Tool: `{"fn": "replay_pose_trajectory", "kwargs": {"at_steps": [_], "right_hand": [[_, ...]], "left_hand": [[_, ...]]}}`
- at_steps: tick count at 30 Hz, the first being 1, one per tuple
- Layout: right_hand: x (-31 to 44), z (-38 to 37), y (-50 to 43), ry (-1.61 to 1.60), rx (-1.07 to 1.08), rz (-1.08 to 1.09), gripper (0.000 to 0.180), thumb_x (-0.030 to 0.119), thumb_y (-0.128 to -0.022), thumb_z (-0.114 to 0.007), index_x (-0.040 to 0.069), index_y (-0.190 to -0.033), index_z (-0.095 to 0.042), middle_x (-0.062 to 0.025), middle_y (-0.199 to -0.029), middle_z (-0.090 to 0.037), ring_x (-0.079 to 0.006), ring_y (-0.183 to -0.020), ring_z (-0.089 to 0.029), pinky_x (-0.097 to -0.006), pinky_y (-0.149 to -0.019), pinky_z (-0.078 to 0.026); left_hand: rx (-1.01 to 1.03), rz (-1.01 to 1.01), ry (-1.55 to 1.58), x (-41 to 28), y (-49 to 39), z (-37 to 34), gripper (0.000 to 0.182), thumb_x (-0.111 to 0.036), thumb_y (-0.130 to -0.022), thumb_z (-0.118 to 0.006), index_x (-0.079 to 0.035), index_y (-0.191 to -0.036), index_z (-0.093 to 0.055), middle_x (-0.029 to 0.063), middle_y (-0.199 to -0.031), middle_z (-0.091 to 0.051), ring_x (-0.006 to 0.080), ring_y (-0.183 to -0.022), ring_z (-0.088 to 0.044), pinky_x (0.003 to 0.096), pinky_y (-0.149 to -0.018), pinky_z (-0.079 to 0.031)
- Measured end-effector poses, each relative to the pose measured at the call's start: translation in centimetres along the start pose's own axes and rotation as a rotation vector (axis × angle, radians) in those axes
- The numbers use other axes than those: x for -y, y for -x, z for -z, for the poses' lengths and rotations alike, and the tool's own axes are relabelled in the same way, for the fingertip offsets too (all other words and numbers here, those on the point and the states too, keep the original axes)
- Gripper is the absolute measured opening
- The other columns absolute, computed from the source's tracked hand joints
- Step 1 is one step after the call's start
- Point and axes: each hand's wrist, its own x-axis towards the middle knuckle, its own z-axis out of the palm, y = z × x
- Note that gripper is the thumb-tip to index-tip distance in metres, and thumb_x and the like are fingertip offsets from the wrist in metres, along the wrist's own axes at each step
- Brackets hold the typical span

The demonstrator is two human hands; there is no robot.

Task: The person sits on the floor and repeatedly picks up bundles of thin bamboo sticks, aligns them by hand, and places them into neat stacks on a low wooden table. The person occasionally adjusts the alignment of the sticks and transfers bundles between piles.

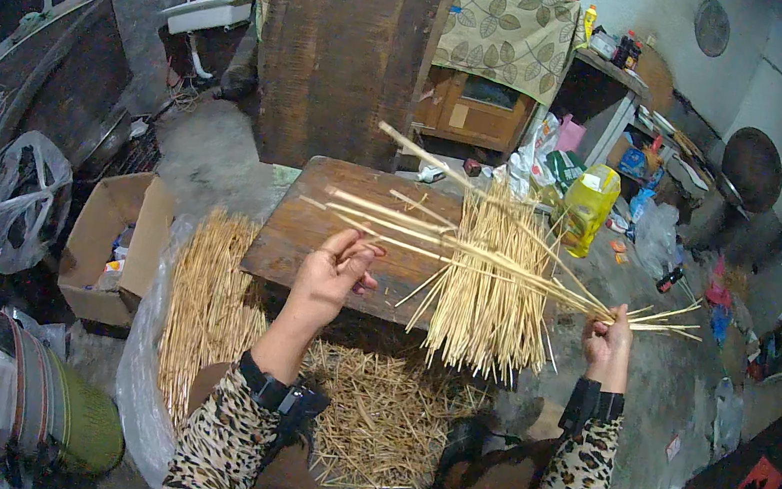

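My right hand (608,341) grips a thin bunch of straw stalks (502,260) near one end, with short tips fanning out to its right. The bunch stretches left over a thick pile of cut straw (494,290) lying across the right part of a low wooden table (360,198). Close to the far ends of the held stalks is my left hand (338,271), its fingers loosely curled and apart. Whether a fingertip touches a stalk there, I cannot tell. One longer stalk (440,168) slants up and left above the pile.
Straw scraps (379,425) cover the floor between my legs. Left of the table stands a tall straw bundle (209,293) beside clear plastic sheeting (150,360) and an open cardboard box (98,250). A yellow bag (588,209) sits beyond the table's right end. A dark wooden panel (344,48) rises behind.
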Motion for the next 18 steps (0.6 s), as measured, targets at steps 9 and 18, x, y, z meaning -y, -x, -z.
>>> {"fn": "replay_pose_trajectory", "kwargs": {"at_steps": [9, 18], "right_hand": [[-1.3, -0.8, 0.7, 0.026, 0.050, -0.048, 0.034, 0.041, -0.093, -0.049, 0.011, -0.077, -0.046, -0.0044, -0.059, -0.046, -0.0110, -0.039, -0.037, -0.0189, -0.033, -0.035], [0.3, 0.7, 0.1, -0.070, -0.045, 0.051, 0.035, 0.038, -0.096, -0.045, 0.011, -0.073, -0.047, -0.0014, -0.056, -0.045, -0.0090, -0.039, -0.038, -0.0200, -0.038, -0.044]], "left_hand": [[-0.161, -0.087, 0.003, -0.2, -0.4, -0.5, 0.016, -0.020, -0.092, -0.057, -0.004, -0.092, -0.059, 0.0042, -0.074, -0.064, 0.0063, -0.054, -0.053, 0.0201, -0.051, -0.045], [-0.475, -0.056, 0.289, -0.9, -1.0, 4.1, 0.016, -0.021, -0.095, -0.050, -0.007, -0.090, -0.056, 0.0004, -0.067, -0.055, 0.0071, -0.055, -0.051, 0.0212, -0.052, -0.041]]}}
